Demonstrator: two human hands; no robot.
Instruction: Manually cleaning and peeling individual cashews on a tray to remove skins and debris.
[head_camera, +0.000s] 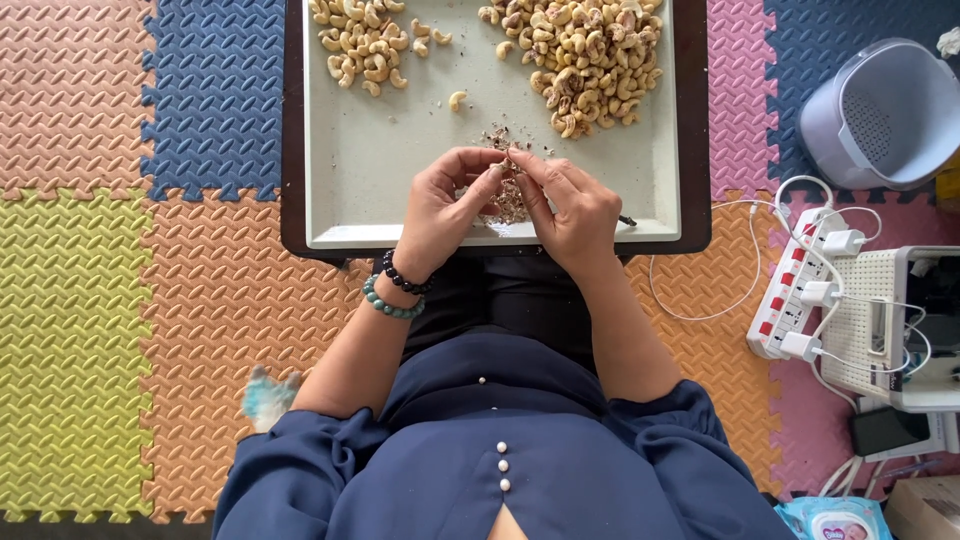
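Note:
My left hand (445, 205) and my right hand (570, 205) meet over the near middle of a pale tray (400, 200), fingertips pinched together on a small cashew nut (500, 168). Under the fingers lies a small heap of brown skin flakes (510, 200). A large pile of unpeeled cashews (585, 60) sits at the tray's far right. A smaller pile of paler cashews (365, 45) sits at the far left, and a single cashew (458, 99) lies between them. Two bead bracelets circle my left wrist.
The tray rests on a dark low table (292, 150) over coloured foam floor mats (150, 300). On the right are a white power strip (800, 290) with plugs and cables, a white box, and a grey bin (885, 115).

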